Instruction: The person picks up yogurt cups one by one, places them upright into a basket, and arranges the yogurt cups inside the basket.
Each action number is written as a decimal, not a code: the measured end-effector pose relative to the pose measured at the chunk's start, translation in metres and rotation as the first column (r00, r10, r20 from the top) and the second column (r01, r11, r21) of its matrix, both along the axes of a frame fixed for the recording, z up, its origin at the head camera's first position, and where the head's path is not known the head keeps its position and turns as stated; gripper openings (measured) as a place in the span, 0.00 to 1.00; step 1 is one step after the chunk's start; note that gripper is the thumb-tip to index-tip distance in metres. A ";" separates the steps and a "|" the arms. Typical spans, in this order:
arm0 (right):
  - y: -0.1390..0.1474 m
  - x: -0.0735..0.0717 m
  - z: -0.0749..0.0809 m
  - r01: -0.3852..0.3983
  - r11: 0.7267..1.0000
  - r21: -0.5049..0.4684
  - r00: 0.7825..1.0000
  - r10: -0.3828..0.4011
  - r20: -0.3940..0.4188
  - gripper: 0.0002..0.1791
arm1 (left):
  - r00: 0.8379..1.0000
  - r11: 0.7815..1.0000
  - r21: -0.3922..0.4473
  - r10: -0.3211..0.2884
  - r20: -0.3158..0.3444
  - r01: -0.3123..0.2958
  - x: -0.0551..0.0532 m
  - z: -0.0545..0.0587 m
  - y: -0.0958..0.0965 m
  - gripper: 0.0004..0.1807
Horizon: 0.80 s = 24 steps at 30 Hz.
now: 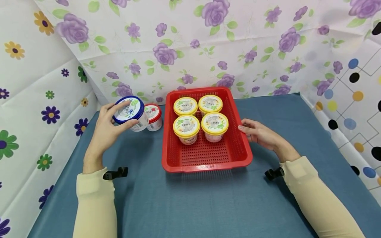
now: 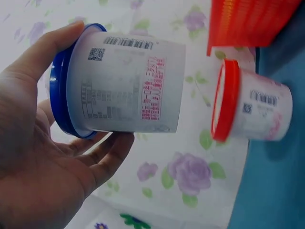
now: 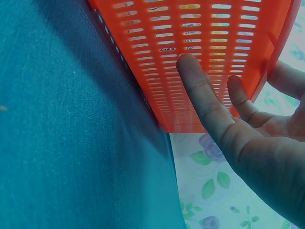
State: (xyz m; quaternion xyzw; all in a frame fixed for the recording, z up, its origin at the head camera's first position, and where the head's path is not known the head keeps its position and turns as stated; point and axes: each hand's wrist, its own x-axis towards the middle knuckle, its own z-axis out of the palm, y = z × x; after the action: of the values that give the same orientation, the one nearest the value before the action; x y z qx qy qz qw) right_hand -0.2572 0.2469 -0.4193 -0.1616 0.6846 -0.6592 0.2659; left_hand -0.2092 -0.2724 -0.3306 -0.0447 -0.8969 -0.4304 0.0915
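Note:
My left hand (image 1: 107, 127) grips a white tub with a blue lid (image 1: 129, 110), thumb and fingers around the lid. The tub is tilted and raised over the table; its printed side with a barcode (image 2: 126, 86) shows in the left wrist view. Just beside it, a smaller-looking tub with a red lid (image 1: 153, 116) stands on the cloth. Several yellow-lidded tubs (image 1: 186, 126) stand upright in a red plastic basket (image 1: 205, 167), toward its back. At the basket's right side, my right hand (image 1: 263, 134) holds the rim, with fingers (image 3: 209, 102) against the slotted outer wall.
A blue-grey cloth (image 1: 208, 208) covers the table. Behind it hangs a white sheet with purple flowers (image 1: 165, 54), and patterned sheets close in the left and right sides. Black wrist straps (image 1: 116, 173) sit over both cream sleeves.

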 end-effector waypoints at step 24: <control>0.000 0.000 0.000 -0.005 1.000 -0.006 1.000 0.005 -0.002 0.16 | 0.927 0.927 -0.019 -0.376 -0.005 0.375 0.003 0.028 0.064 0.36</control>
State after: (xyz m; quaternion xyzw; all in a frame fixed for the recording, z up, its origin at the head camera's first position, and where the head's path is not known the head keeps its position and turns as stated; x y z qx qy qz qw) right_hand -0.2573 0.2468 -0.4193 -0.1646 0.6825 -0.6604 0.2663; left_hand -0.2060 -0.2088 -0.3024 -0.2181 -0.8750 -0.4320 0.0111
